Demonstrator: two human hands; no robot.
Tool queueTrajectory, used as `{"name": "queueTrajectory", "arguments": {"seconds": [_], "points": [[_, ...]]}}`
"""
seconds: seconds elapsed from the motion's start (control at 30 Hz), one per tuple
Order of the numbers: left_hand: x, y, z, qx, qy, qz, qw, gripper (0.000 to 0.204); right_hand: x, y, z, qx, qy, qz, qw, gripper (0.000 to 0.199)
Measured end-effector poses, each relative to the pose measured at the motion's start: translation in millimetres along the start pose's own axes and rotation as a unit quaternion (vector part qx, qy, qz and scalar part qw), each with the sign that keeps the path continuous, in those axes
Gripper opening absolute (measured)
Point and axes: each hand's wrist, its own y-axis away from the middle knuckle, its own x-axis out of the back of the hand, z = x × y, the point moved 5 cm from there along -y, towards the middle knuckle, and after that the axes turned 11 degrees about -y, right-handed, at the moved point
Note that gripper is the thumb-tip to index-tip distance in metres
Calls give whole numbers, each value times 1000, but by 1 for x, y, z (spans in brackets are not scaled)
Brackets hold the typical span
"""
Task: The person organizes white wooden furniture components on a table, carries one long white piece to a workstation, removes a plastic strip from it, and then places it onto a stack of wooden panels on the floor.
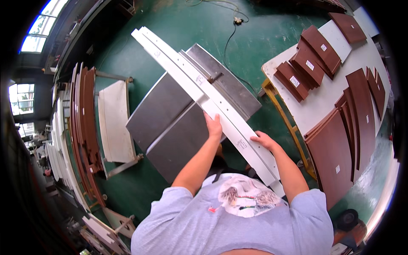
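Observation:
Two long white boards, stacked or side by side, run slantwise from the far left to just in front of my body. Small drilled holes and handwritten marks show on them. My left hand grips their left edge, thumb on top and the other fingers hidden underneath. On the opposite edge, closer to me, my right hand is closed round the side with its fingers on the upper face. Beneath the boards stands a machine with a grey metal table, a slot between its plates and a dark opening beside the boards.
To the right, a white-topped bench on a yellow frame carries stacks of reddish-brown panels with labels. On the left are a pale board on a metal stand and upright brown boards. A cable trails over the green floor.

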Motion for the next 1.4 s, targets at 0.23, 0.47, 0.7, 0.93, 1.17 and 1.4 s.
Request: {"name": "queueTrajectory", "arguments": {"seconds": [0.23,0.47,0.7,0.93,1.17,1.4], "points": [[5,-51,117,-256,-435,-123,854,112,4,50,18,31,99,168,980,65],[11,-71,76,-355,-532,-118,760,107,112,221,168,90,-187,545,812,66],[-4,-61,74,-388,-491,-178,760,89,19,313,346,-146,-568,448,675,98],[-62,74,125,-544,-555,-485,402,129,-13,249,353,-78,-613,448,646,96],[-72,80,120,-566,-534,-469,417,129,-19,217,325,-87,-605,435,662,96],[-77,78,123,-585,-486,-501,413,123,-30,195,268,-72,-559,487,667,88]]}}
